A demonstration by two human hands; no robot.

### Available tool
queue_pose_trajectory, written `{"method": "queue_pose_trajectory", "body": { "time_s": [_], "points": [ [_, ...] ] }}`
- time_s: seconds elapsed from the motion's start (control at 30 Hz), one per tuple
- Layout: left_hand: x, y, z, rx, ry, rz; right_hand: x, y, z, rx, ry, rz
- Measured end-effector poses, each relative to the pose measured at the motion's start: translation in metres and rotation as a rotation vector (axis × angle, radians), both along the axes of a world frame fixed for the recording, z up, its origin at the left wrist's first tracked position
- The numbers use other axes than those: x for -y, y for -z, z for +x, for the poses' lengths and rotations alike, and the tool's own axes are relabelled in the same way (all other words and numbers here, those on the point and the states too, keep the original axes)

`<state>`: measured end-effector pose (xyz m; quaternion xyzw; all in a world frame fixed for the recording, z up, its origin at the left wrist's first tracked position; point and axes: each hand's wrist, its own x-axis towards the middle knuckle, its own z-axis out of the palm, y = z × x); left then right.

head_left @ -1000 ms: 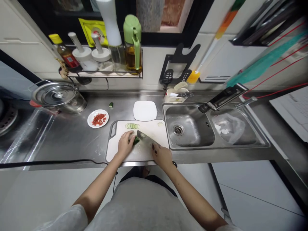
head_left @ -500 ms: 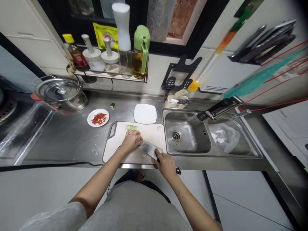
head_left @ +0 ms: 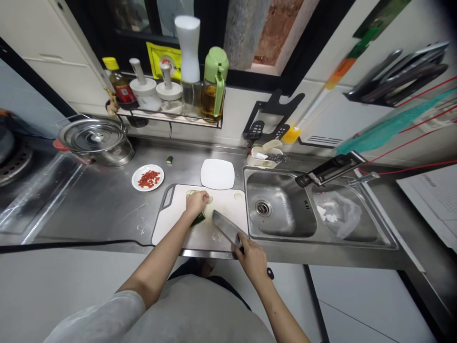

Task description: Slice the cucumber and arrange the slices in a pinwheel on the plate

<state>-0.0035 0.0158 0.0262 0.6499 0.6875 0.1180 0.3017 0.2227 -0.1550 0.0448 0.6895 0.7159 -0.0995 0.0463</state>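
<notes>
Lidded steel pot point(head_left: 119, 153) on the counter point(head_left: 89, 205), yellow-capped bottle point(head_left: 122, 88) and green-topped jug point(head_left: 216, 64) up on the rack point(head_left: 200, 122), plastic bag point(head_left: 345, 216) just chilling in the sink point(head_left: 371, 229).

The left hand point(head_left: 196, 205) is now off the knife point(head_left: 226, 228) and up at the cucumber slices point(head_left: 192, 192); one slice point(head_left: 210, 199), earlier against the knife, is beside its fingers.

a steel counter point(head_left: 100, 209) carries, near its back edge from left to right, a lidded pot point(head_left: 117, 155), a cucumber stub point(head_left: 169, 159), a square white plate point(head_left: 217, 174) and a pale caddy point(head_left: 257, 163), a round plate point(head_left: 134, 179) farther in, and a cutting board point(head_left: 228, 205) and black cable point(head_left: 89, 243) at the front edge.
</notes>
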Motion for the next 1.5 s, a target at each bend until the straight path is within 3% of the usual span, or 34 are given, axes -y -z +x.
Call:
{"method": "queue_pose_trajectory", "body": {
  "time_s": [0.27, 0.53, 0.77, 0.9, 0.97, 1.13, 1.23, 1.5],
  "points": [
    [-0.023, 0.014, 0.002, -0.137, 0.043, 0.022, -0.001, 0.004, 0.002, -0.012, 0.034, -0.018],
    [-0.021, 0.019, 0.0, -0.219, 0.077, 0.119, -0.004, 0.0, 0.001, -0.01, 0.042, -0.061],
    [-0.021, 0.015, -0.008, -0.165, -0.006, 0.084, -0.007, -0.001, -0.001, -0.035, 0.03, -0.058],
    [-0.001, 0.012, -0.026, -0.045, -0.177, 0.15, -0.01, -0.001, -0.004, -0.049, 0.062, -0.129],
    [0.017, 0.012, -0.033, -0.005, -0.187, 0.222, -0.013, -0.001, -0.007, -0.078, 0.1, -0.172],
    [0.063, 0.013, -0.041, 0.098, 0.076, 0.367, -0.025, -0.008, -0.019, -0.22, 0.145, -0.232],
    [0.077, 0.017, -0.042, 0.12, 0.189, 0.395, -0.032, -0.018, -0.028, -0.247, 0.115, -0.269],
    [0.083, 0.025, -0.044, 0.093, 0.197, 0.369, -0.042, -0.039, -0.059, -0.136, -0.038, -0.37]
  ]
}}
